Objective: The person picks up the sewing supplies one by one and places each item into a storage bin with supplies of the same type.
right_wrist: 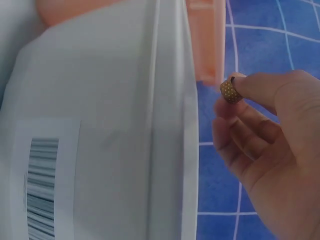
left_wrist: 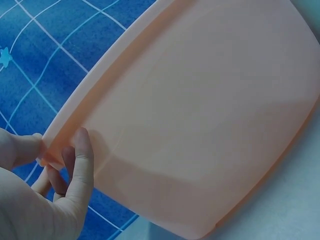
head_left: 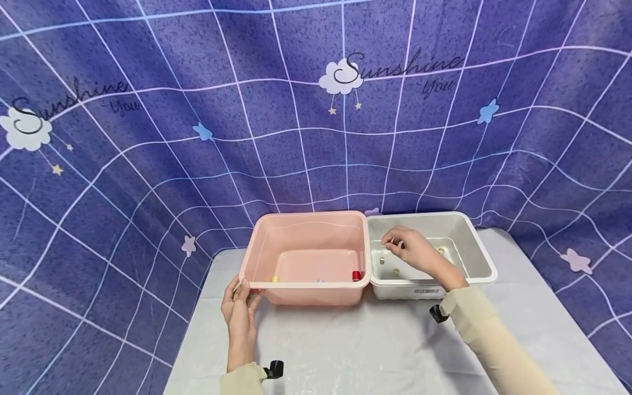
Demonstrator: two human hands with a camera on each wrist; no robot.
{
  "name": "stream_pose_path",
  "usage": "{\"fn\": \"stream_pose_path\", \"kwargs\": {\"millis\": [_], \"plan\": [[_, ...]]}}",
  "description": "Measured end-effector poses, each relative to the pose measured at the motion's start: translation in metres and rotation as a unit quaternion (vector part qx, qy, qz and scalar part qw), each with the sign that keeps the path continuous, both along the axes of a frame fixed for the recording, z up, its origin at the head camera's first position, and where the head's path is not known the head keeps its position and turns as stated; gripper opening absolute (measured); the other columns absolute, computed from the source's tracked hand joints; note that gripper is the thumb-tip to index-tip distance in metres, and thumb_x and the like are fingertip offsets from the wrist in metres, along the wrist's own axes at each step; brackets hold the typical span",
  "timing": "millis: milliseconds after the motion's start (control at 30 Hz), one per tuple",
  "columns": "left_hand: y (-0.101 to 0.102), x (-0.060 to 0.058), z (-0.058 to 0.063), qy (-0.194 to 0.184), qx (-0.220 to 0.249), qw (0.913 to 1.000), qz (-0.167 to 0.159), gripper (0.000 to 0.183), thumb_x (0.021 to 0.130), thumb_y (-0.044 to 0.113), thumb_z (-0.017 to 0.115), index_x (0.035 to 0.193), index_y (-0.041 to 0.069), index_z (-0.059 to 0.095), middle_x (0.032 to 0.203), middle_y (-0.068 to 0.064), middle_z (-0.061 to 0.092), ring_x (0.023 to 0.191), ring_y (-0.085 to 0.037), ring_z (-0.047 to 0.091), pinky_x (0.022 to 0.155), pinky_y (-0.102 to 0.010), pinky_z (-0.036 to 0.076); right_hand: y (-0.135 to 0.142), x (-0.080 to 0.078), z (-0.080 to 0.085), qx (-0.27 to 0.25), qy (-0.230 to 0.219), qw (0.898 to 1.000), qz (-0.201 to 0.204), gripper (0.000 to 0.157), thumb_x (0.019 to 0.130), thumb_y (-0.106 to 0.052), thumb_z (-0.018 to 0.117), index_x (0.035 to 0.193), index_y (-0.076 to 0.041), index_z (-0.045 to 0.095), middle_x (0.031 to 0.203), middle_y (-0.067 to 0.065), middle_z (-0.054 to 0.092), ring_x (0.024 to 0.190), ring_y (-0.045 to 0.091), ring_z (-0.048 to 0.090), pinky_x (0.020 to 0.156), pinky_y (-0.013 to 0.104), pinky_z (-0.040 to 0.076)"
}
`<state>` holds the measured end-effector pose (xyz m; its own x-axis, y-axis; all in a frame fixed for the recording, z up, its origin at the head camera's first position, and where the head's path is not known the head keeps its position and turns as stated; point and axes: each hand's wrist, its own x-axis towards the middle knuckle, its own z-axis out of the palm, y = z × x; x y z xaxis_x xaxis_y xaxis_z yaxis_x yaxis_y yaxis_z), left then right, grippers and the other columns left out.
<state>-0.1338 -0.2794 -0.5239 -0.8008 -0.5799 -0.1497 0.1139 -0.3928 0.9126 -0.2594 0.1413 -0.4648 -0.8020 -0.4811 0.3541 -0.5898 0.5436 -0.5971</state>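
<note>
My left hand (head_left: 238,310) grips the pink bin (head_left: 308,285) at its front left corner, thumb over the rim and fingers beneath, as the left wrist view also shows. Above the white bin (head_left: 479,269), my right hand (head_left: 410,249) pinches a small dimpled gold thimble ring (right_wrist: 231,92) between thumb and fingertip. Inside the white bin lie several similar gold rings (head_left: 396,272), partly covered by the right hand and forearm. On the pink bin's floor are a red cylinder (head_left: 356,276), a yellow piece (head_left: 275,279) and a pale blue piece (head_left: 320,281), the last two mostly hidden by the front rim.
Both bins stand side by side, rims meeting, on a table with a pale grey cover (head_left: 321,345). Behind and beside the table hangs a blue-purple grid curtain (head_left: 316,148). A barcode label (right_wrist: 42,190) is on the white bin's front wall.
</note>
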Motion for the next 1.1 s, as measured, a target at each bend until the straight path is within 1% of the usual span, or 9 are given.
{"fn": "stream_pose_path", "kwargs": {"millis": [167,300,400,567,633,767,867,967,1100], "plan": [[0.001,0.0,0.0,-0.003,0.002,1.0,0.001,0.042,0.105,0.021,0.064,0.143,0.008,0.053,0.105,0.0,0.063,0.082,-0.007,0.066,0.082,-0.025,0.068,0.009,-0.009,-0.007,-0.004,-0.004,1.0,-0.006,0.01,0.094,0.001,0.071,0.1,-0.006,0.075,0.097,0.008,0.072,0.084,0.014,0.064,0.072,0.025,0.058],[0.002,0.001,0.0,0.0,0.005,1.0,-0.002,0.044,0.105,0.02,0.064,0.144,0.006,0.052,0.102,0.002,0.063,0.081,-0.007,0.066,0.082,-0.026,0.068,0.012,-0.014,-0.01,-0.01,-0.007,1.0,-0.005,0.01,0.094,0.001,0.07,0.099,-0.006,0.075,0.096,0.008,0.072,0.084,0.016,0.064,0.072,0.026,0.058],[0.002,0.001,0.0,0.002,0.006,1.0,-0.004,0.044,0.104,0.021,0.065,0.144,0.006,0.052,0.1,0.003,0.063,0.081,-0.007,0.067,0.082,-0.025,0.068,0.014,-0.019,-0.012,-0.007,-0.016,1.0,-0.005,0.01,0.094,0.002,0.07,0.098,-0.006,0.074,0.096,0.009,0.072,0.084,0.017,0.065,0.073,0.026,0.058],[0.002,-0.001,0.0,0.002,0.006,1.0,-0.007,0.045,0.104,0.022,0.066,0.143,0.006,0.052,0.102,0.002,0.065,0.082,-0.007,0.067,0.081,-0.025,0.068,0.018,-0.027,-0.016,0.002,-0.031,1.0,-0.005,0.009,0.095,0.001,0.069,0.097,-0.006,0.074,0.095,0.01,0.073,0.084,0.018,0.066,0.073,0.026,0.058],[0.002,-0.001,-0.001,0.0,0.009,0.9999,-0.007,0.045,0.104,0.022,0.065,0.144,0.005,0.052,0.102,0.002,0.065,0.081,-0.007,0.068,0.08,-0.025,0.068,0.019,-0.03,-0.017,0.005,-0.034,0.999,-0.009,0.009,0.095,0.002,0.069,0.098,-0.004,0.074,0.097,0.011,0.073,0.085,0.019,0.066,0.075,0.03,0.059],[0.002,-0.003,-0.002,-0.004,0.014,0.9999,-0.007,0.044,0.105,0.02,0.064,0.144,0.005,0.052,0.1,0.003,0.063,0.08,-0.007,0.067,0.079,-0.025,0.068,0.022,-0.033,-0.014,0.004,-0.032,0.999,-0.021,0.01,0.096,0.002,0.067,0.102,-0.002,0.074,0.102,0.014,0.073,0.089,0.024,0.067,0.08,0.046,0.061],[0.002,-0.003,-0.003,-0.004,0.013,0.9999,-0.004,0.043,0.105,0.02,0.064,0.143,0.004,0.052,0.099,0.003,0.063,0.081,-0.008,0.067,0.079,-0.025,0.068,0.024,-0.032,-0.01,0.002,-0.026,0.999,-0.02,0.01,0.096,0.001,0.068,0.104,-0.001,0.074,0.103,0.014,0.073,0.09,0.025,0.066,0.082,0.053,0.06],[0.002,-0.003,-0.002,0.002,0.017,0.9999,-0.004,0.042,0.105,0.02,0.064,0.142,0.004,0.052,0.099,0.003,0.062,0.081,-0.008,0.067,0.08,-0.026,0.068,0.024,-0.028,-0.009,-0.001,-0.023,1.0,-0.018,0.011,0.095,0.002,0.068,0.103,-0.003,0.074,0.102,0.014,0.073,0.089,0.023,0.066,0.081,0.045,0.06],[0.001,-0.002,-0.003,0.005,0.014,0.9999,-0.004,0.042,0.105,0.019,0.064,0.142,0.002,0.052,0.098,0.002,0.062,0.081,-0.009,0.067,0.079,-0.026,0.068,0.024,-0.021,-0.01,-0.004,-0.02,1.0,-0.018,0.013,0.095,0.003,0.068,0.101,-0.006,0.075,0.101,0.013,0.073,0.088,0.02,0.065,0.075,0.028,0.057]]}}
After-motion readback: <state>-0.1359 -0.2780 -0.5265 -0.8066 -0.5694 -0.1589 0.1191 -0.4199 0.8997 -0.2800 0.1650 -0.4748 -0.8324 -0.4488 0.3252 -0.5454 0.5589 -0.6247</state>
